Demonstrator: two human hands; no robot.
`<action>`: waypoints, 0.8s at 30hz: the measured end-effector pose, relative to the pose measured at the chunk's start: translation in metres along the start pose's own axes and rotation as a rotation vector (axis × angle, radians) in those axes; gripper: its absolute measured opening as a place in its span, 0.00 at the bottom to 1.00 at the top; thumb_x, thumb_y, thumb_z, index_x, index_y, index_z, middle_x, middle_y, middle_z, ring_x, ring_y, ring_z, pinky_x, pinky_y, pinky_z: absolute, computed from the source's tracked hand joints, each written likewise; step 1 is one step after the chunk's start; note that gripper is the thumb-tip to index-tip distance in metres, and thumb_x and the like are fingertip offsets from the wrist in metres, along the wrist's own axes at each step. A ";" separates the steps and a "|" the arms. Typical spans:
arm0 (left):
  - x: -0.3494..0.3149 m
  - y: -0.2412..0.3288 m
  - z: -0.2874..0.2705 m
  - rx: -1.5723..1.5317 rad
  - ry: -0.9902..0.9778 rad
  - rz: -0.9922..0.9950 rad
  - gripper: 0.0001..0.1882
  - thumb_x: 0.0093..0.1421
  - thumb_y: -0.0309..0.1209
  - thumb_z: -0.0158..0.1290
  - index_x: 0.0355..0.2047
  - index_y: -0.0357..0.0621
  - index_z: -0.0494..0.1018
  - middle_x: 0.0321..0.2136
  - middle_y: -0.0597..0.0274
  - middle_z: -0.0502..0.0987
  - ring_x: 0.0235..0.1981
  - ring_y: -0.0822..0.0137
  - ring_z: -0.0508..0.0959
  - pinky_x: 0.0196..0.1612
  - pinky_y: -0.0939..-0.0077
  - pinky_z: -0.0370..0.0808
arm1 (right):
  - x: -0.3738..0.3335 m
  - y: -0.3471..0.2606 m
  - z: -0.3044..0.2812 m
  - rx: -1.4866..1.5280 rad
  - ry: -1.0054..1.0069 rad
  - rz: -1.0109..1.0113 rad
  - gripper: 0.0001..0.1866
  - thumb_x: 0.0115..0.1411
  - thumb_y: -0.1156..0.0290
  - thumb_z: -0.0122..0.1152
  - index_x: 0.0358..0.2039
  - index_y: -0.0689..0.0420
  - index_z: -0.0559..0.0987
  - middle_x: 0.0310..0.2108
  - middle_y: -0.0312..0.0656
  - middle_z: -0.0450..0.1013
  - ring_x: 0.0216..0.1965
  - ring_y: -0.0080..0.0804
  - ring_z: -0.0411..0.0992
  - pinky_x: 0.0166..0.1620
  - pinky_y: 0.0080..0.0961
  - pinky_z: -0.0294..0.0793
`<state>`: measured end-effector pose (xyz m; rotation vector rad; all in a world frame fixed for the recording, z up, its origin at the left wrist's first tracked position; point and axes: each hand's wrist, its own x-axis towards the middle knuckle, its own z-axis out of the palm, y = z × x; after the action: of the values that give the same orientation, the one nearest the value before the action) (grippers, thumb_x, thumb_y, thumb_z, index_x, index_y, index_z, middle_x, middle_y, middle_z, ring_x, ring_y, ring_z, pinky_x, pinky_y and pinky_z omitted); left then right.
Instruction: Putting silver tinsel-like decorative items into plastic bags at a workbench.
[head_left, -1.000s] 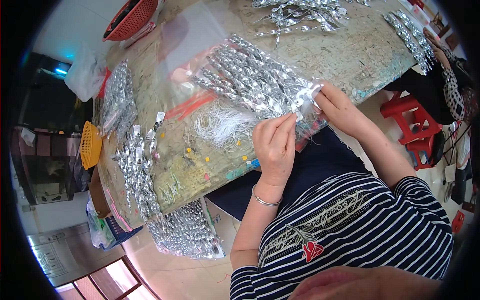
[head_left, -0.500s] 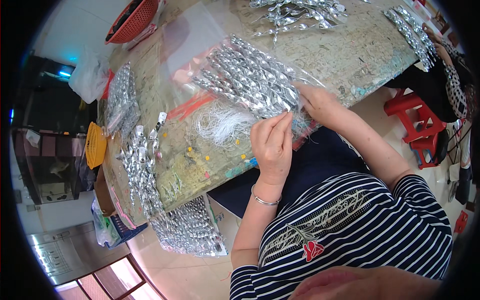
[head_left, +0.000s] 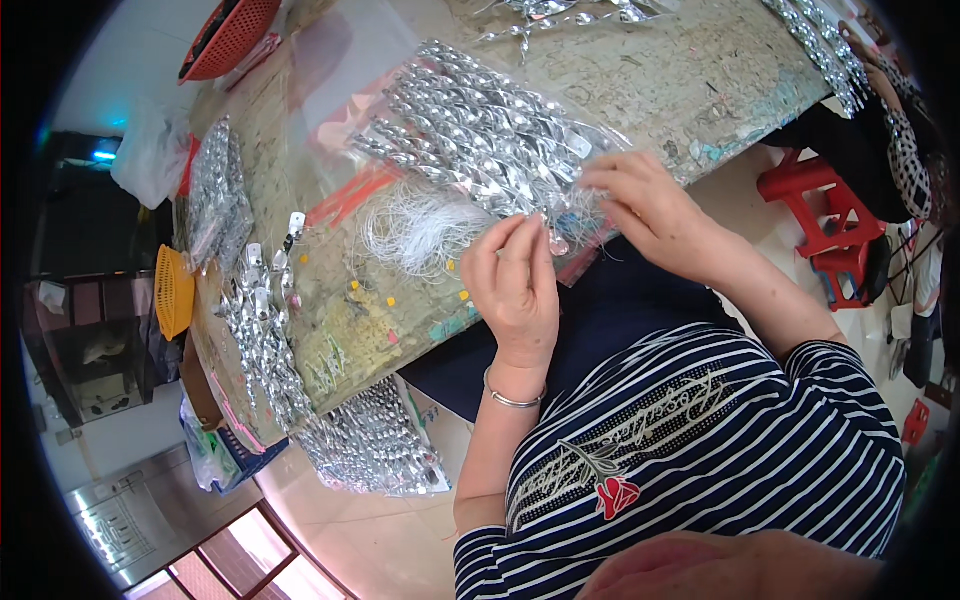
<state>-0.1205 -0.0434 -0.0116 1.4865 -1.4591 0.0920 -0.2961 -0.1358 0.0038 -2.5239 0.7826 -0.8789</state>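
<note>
A row of shiny silver twisted strips (head_left: 470, 120) lies side by side on the worn table, partly over a clear plastic bag (head_left: 340, 70). My left hand (head_left: 515, 285) is closed at their near end, its fingertips pinching what looks like the end of one strip; the fingers partly hide the grip. To its right, my right hand (head_left: 655, 210) hovers by the strips' right end, thumb and fingers apart, with nothing visible in it. A loose heap of white string (head_left: 415, 235) sits just left of my left hand.
More silver strips (head_left: 265, 320) lie at the table's left edge, with a bagged bundle (head_left: 220, 200) behind. A yellow basket (head_left: 173, 290) and red basket (head_left: 235, 40) stand at the left. Red stools (head_left: 815, 210) and another person's arm (head_left: 900, 130) are at right.
My right hand has lifted off the strips' near right corner and its fingers have spread. My left hand stays pinched at the strip ends. The whole view has shifted slightly.
</note>
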 end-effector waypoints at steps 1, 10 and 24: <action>-0.003 -0.001 0.001 -0.002 -0.005 -0.003 0.10 0.54 0.21 0.60 0.38 0.41 0.78 0.38 0.59 0.76 0.40 0.62 0.74 0.46 0.70 0.69 | -0.002 -0.006 -0.003 0.000 -0.002 0.006 0.16 0.61 0.78 0.51 0.50 0.62 0.72 0.48 0.51 0.70 0.46 0.48 0.70 0.49 0.34 0.70; -0.008 -0.005 -0.007 0.025 0.017 -0.076 0.06 0.55 0.20 0.60 0.34 0.39 0.78 0.32 0.58 0.75 0.36 0.63 0.75 0.42 0.73 0.71 | 0.027 0.011 0.041 0.488 -0.141 0.257 0.11 0.64 0.69 0.50 0.40 0.61 0.78 0.36 0.50 0.76 0.39 0.49 0.75 0.43 0.37 0.73; -0.008 -0.006 -0.007 0.010 0.063 -0.075 0.08 0.52 0.21 0.62 0.33 0.42 0.79 0.28 0.61 0.74 0.32 0.63 0.74 0.38 0.72 0.69 | 0.028 0.001 0.048 0.146 -0.130 0.155 0.17 0.56 0.69 0.62 0.46 0.54 0.70 0.40 0.45 0.71 0.38 0.46 0.75 0.38 0.38 0.74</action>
<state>-0.1140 -0.0342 -0.0171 1.5315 -1.3532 0.0993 -0.2472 -0.1466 -0.0196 -2.3318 0.8275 -0.6877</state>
